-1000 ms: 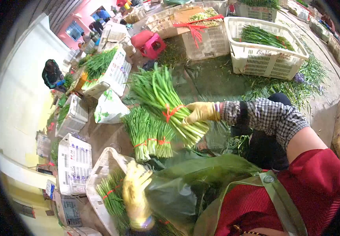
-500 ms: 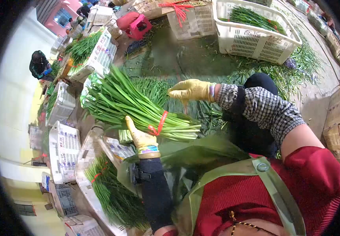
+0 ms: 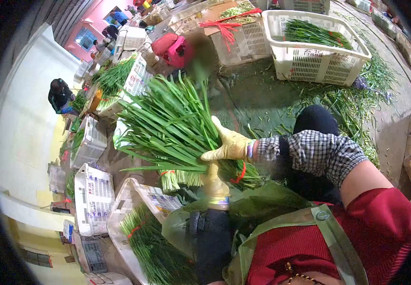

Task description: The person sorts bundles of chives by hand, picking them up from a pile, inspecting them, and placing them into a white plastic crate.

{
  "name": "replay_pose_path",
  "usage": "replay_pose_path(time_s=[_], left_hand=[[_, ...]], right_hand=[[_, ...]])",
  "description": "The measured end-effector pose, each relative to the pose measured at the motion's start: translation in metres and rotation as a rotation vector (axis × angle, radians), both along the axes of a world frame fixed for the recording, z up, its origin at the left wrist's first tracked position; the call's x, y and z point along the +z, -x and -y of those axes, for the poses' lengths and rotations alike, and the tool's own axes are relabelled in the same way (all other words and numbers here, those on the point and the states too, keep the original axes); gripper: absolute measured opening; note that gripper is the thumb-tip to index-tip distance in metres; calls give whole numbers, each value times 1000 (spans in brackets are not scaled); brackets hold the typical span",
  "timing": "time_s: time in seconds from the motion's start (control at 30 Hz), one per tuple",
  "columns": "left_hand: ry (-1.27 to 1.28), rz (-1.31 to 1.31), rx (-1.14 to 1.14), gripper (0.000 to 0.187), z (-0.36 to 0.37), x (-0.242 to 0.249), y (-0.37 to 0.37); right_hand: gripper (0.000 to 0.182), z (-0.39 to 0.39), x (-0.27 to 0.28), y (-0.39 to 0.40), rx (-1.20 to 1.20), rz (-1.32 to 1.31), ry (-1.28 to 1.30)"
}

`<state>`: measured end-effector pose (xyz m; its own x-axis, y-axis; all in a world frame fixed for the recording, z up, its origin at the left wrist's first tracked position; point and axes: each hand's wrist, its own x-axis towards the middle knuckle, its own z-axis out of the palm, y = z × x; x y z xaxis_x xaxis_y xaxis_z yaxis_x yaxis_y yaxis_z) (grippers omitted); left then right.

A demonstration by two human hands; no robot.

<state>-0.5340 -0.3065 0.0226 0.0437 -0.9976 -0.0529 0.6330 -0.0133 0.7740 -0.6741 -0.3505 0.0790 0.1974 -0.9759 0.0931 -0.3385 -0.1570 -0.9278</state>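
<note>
A large bundle of long green leafy stalks [image 3: 172, 123] lies across the middle of the view, its leaves fanned to the upper left. A red band [image 3: 239, 174] circles its stem end at the lower right. My right hand [image 3: 231, 142], in a yellow glove, wraps over the bundle near its middle, thumb and fingers spread around it. Below, my left hand [image 3: 214, 184], also yellow-gloved and slightly blurred, holds the bundle from its underside, with its fingertips partly hidden. Smaller tied bundles [image 3: 181, 179] with pale stem ends rest under the leaves.
White crate [image 3: 317, 61] with greens stands at the upper right, loose trimmings [image 3: 353, 121] beside it. Another crate [image 3: 120, 223] of greens sits lower left. Red ties [image 3: 224, 31] lie on a crate at the top. A person [image 3: 60, 97] works at far left.
My right hand has come down onto the bundle from beside it. My left hand has shifted right along its underside. The bundle has turned, its leaves now steeper and more spread.
</note>
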Motion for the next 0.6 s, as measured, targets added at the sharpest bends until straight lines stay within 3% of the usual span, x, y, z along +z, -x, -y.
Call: replay_pose_path(time_s=[0.17,0.37,0.5,0.6], left_hand=[[-75,97,166,43,3,2,-2],[-158,46,111,43,7,-1,-19],[-162,11,92,42,10,-4,-18],[-144,8,100,43,11,-10,-18]], right_hand=[[92,11,-1,-4,-58,49,-22],[58,26,-29,-8,38,550,-163],[44,26,-39,-6,38,677,-204],[46,27,-34,-2,7,688,-281]])
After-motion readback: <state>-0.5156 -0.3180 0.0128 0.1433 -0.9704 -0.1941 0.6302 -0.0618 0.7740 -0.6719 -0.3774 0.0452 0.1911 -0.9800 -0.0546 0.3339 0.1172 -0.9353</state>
